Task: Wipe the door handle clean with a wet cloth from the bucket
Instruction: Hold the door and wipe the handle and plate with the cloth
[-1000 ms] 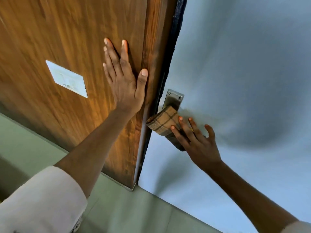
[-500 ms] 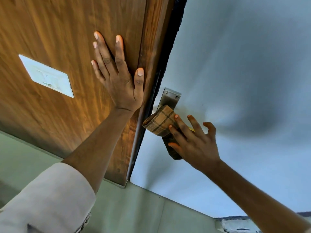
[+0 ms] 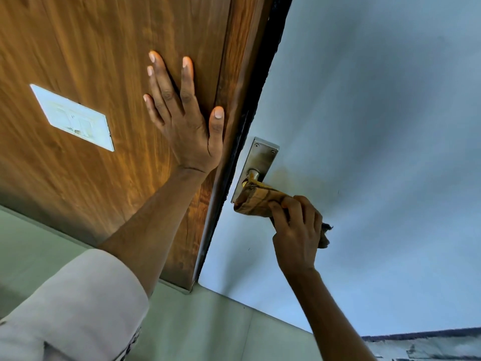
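Two hands, both ours, are entered first. Our left hand (image 3: 186, 121) lies flat and open against the wooden panel (image 3: 99, 61), fingers spread and pointing up, thumb along the panel's dark right edge; it grips nothing. Our right hand (image 3: 296, 230) is curled closed around a checked brown cloth (image 3: 256, 201), which is wrapped over the lever of the door handle (image 3: 252, 175), so that the lever itself is hidden under the fabric.

Item: door handle. Only its round neck shows, where it meets the steel backplate (image 3: 260, 162); two screws sit at the plate's upper corners. The plate is fixed to the pale grey-blue door (image 3: 377, 126), just beside the door's edge.

Item: cloth. One end bunches near the backplate; a frayed dark end sticks out past our right hand on the far side. We cannot tell whether it is wet.

Item: white rectangular plate (image 3: 73, 118) on the wooden panel, well to the left of our left hand.

Item: pale sleeve (image 3: 78, 308) on our left forearm, rolled back from the wrist.

Item: pale green floor (image 3: 208, 321) below.
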